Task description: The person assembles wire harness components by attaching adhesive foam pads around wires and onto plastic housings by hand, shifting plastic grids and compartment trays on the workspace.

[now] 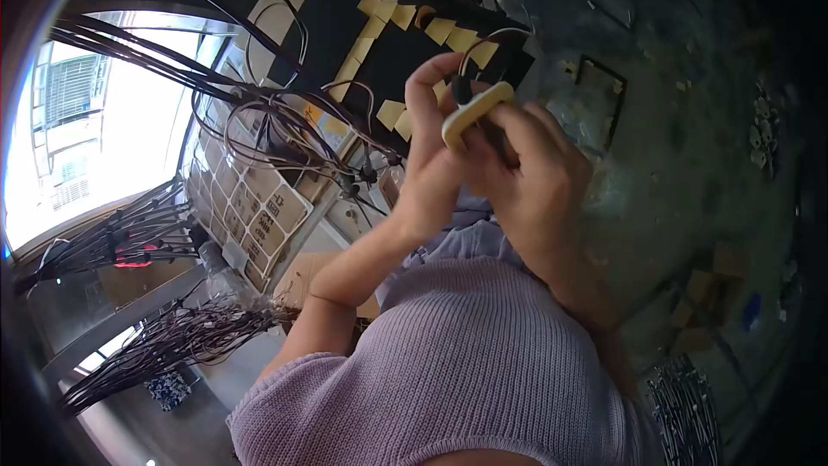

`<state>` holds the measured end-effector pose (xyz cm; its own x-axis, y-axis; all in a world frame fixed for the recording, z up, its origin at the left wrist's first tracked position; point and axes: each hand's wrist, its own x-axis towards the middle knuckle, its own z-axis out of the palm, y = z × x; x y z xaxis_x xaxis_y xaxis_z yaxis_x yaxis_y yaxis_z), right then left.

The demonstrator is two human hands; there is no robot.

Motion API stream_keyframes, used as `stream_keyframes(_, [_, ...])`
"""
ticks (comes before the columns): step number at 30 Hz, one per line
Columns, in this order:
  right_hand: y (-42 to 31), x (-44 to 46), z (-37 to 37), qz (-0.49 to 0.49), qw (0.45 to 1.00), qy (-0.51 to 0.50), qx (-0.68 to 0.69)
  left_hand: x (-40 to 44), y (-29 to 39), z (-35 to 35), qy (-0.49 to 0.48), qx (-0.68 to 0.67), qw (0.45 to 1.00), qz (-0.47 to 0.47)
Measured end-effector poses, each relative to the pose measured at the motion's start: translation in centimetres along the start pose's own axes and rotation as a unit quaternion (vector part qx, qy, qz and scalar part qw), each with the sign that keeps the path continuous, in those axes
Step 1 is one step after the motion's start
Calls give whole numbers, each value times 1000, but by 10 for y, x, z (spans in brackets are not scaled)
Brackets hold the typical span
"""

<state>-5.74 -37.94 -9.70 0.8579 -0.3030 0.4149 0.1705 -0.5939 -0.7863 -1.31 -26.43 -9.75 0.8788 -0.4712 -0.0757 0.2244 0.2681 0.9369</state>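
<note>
Both my hands are raised close together near the upper middle of the head view. A small flat piece with a pale yellow edge (477, 114) is held between them. My left hand (435, 134) has its fingers curled at the piece's left side, around a black cylindrical connector (462, 89). From the connector a thin dark cable (496, 32) loops up and to the right. My right hand (539, 160) pinches the piece from its right side, with the fingers bent under and behind it. Some fingertips are hidden behind the piece.
Dark cables (259, 91) hang across the upper left, with more bundles (172, 336) at the lower left. A black board with yellow tape pieces (377, 28) lies beyond my hands. A cardboard box (267, 224) stands left. Rods (686, 410) lie lower right.
</note>
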Motion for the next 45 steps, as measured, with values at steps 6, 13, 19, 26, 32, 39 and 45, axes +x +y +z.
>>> stream_keyframes(6, [-6,4,-2,-120,982,84,122,-10,22,23,7,128,982,142])
stream_keyframes(13, [-9,2,-24,-140,982,-19,122,-23,21,26,9,99,984,148])
stream_keyframes(19, [-3,-2,-24,-122,987,-64,83,-19,13,18,18,56,992,116])
stream_keyframes(26, [5,-16,-10,-155,985,79,14,7,27,10,143,-62,987,48])
stream_keyframes(32, [0,-28,-3,60,965,45,252,11,33,19,180,-109,977,21])
stream_keyframes(39, [1,-31,-9,283,795,-50,535,17,23,9,163,-153,974,-28])
stream_keyframes(45, [9,-30,-12,238,804,-85,538,19,27,8,148,-191,966,-95])
